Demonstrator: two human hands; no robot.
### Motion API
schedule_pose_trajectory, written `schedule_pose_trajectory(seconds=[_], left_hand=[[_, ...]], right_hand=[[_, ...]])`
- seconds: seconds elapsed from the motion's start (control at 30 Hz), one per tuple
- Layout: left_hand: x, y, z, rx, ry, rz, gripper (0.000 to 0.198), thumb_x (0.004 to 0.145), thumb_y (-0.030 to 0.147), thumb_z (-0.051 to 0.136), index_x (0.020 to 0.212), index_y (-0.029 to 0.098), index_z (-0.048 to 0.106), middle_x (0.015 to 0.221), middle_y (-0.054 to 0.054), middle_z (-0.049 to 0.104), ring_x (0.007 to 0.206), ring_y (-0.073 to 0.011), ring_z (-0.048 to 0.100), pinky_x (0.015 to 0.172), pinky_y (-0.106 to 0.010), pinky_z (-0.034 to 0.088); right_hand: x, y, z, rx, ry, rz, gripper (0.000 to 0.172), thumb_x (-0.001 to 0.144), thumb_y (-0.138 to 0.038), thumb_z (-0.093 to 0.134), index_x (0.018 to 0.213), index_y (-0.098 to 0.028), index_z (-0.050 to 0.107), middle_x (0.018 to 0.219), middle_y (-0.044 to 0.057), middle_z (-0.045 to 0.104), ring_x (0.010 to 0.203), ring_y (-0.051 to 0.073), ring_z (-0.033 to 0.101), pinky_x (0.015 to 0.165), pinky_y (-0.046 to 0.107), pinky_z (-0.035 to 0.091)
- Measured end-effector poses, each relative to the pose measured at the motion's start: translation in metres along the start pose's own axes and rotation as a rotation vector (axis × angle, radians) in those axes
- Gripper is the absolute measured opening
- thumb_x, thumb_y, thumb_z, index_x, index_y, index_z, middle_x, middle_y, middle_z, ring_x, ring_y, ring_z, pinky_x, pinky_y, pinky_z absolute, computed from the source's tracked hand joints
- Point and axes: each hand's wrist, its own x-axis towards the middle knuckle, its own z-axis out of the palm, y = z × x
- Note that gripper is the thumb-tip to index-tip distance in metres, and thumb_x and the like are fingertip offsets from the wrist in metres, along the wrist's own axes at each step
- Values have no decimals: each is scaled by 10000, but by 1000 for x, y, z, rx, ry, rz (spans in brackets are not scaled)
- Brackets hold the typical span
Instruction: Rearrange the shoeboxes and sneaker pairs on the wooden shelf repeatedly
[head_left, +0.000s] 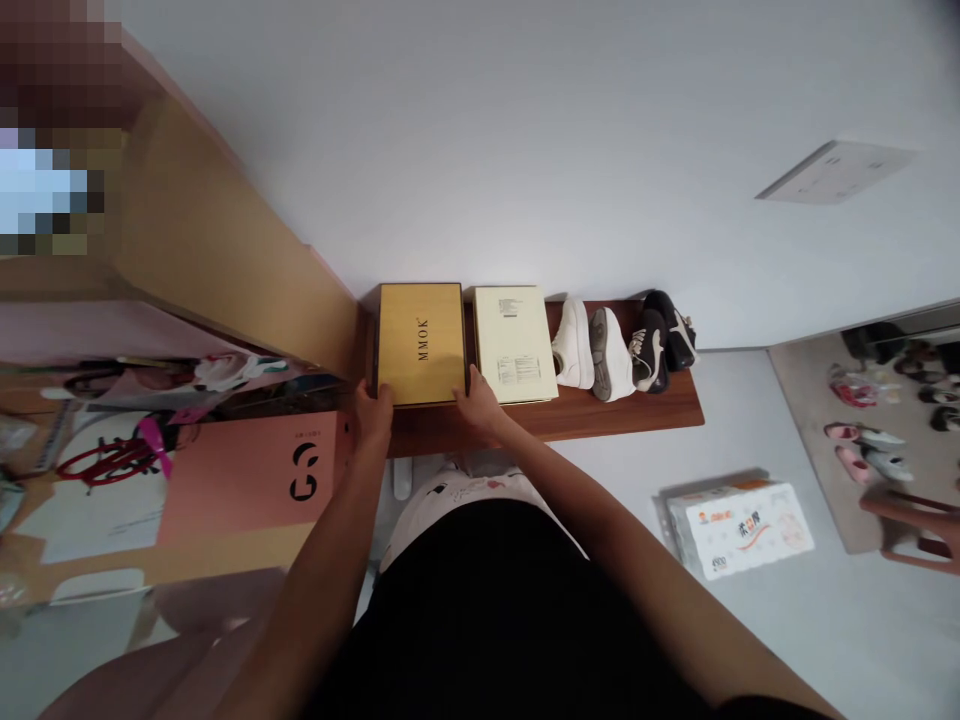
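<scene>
A gold shoebox [421,350] marked MMOK sits at the left end of a brown wooden shelf [600,425] against the wall. My left hand [373,412] grips its near left corner, and my right hand [478,402] grips its near right corner, with the fingers partly hidden along the sides. Just right of it lies a cream box [514,345] with printed labels. Farther right on the same shelf are a pair of white shoes [574,345] and a pair of black shoes with white marks [651,350].
Left of the shelf stands a tan cabinet or panel [225,220], with a cluttered desk holding a pink box [247,475]. A white tissue pack [739,525] lies on the floor at right. Beyond it, several shoes rest on a mat [817,430] near a brown stool [911,530].
</scene>
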Motion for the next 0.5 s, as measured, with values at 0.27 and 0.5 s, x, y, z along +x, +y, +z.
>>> schedule_pose_trajectory(seconds=[0.27, 0.5], left_hand=[[-76, 6, 76, -127, -220, 205, 398, 904, 210, 713, 1300, 209, 683, 1473, -142, 647, 1479, -282, 543, 1277, -396, 377], [-100, -4, 172, 189, -339, 101, 558, 973, 280, 626, 1508, 129, 574, 1663, -181, 490, 1596, -295, 387, 1338, -415, 252]], right_hand=[[-6, 50, -126, -132, 363, -14, 607, 1015, -342, 495, 1536, -31, 473, 1579, 269, 523, 1556, 342, 413, 1310, 521, 294], [24, 82, -158, -155, 257, 143, 646, 1000, -362, 546, 1557, -43, 474, 1544, 263, 574, 1527, 381, 463, 1271, 533, 369]])
